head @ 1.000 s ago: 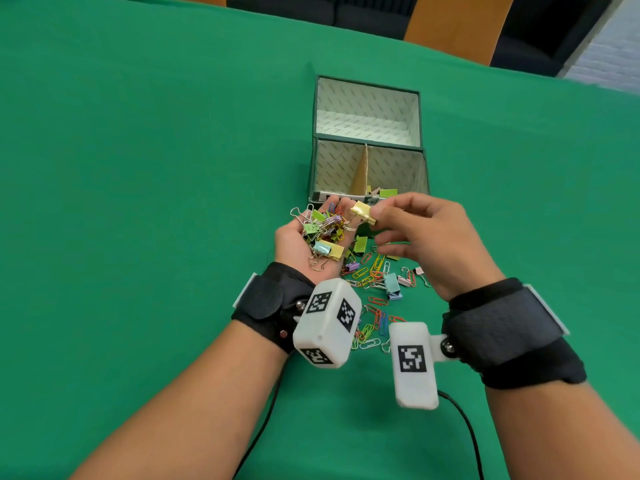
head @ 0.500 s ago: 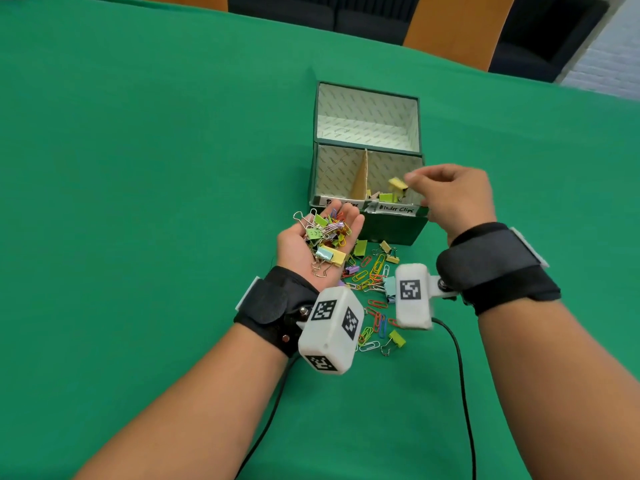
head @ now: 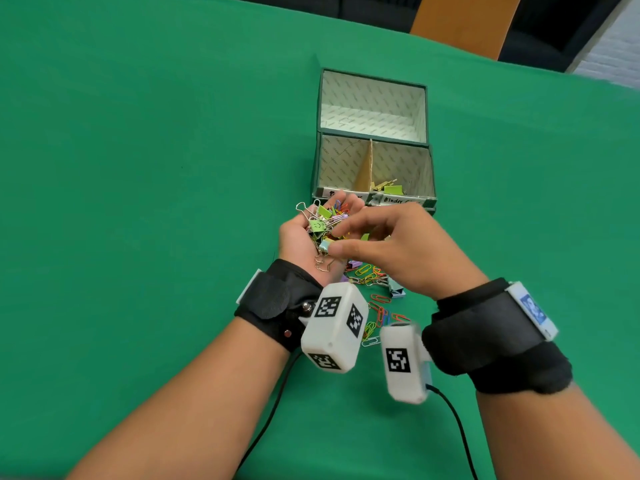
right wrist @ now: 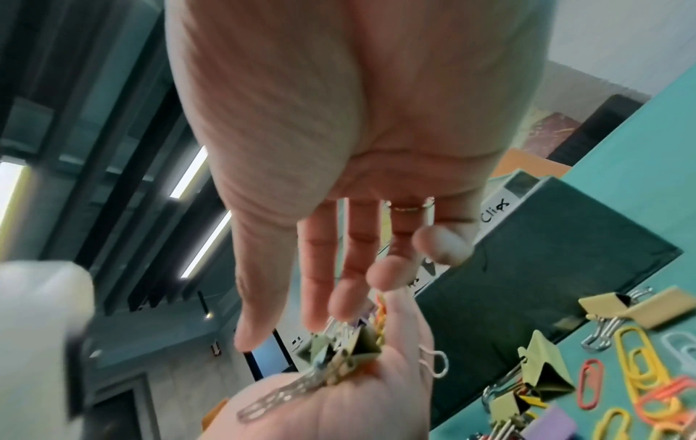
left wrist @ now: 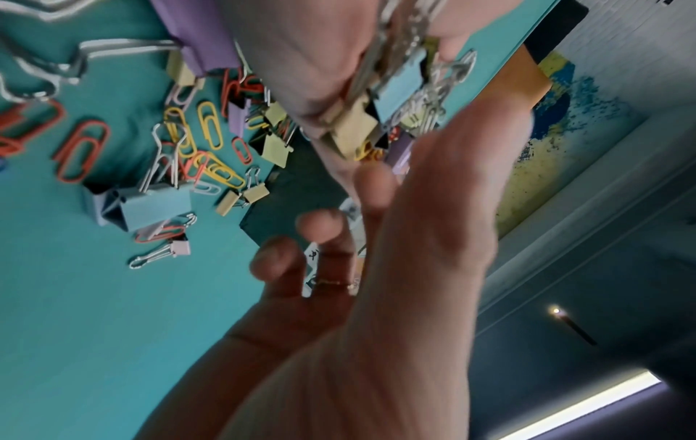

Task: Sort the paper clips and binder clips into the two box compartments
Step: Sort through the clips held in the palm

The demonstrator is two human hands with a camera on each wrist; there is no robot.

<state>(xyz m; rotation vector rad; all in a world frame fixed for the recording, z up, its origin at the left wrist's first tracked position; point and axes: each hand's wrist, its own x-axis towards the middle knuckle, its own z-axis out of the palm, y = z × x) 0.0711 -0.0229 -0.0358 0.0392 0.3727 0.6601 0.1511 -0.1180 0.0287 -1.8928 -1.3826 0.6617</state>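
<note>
Paper clips (head: 379, 311) lie in front of the box (head: 339, 161). Nearer the box, the left hand (head: 299, 239), palm up with loose fingers, carries a heap of clips (head: 322, 220); the right hand (head: 408, 258) over it holds nothing, fingers spread. Binder clips (head: 389, 187) sit in the box's right part.

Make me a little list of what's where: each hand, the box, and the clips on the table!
Left hand: palm up, cradling a heap of clips
Right hand: fingers spread over that heap, gripping nothing
Box: open; binder clips in its right compartment, none visible in the left
Table: loose paper clips and binder clips beneath the hands
</note>
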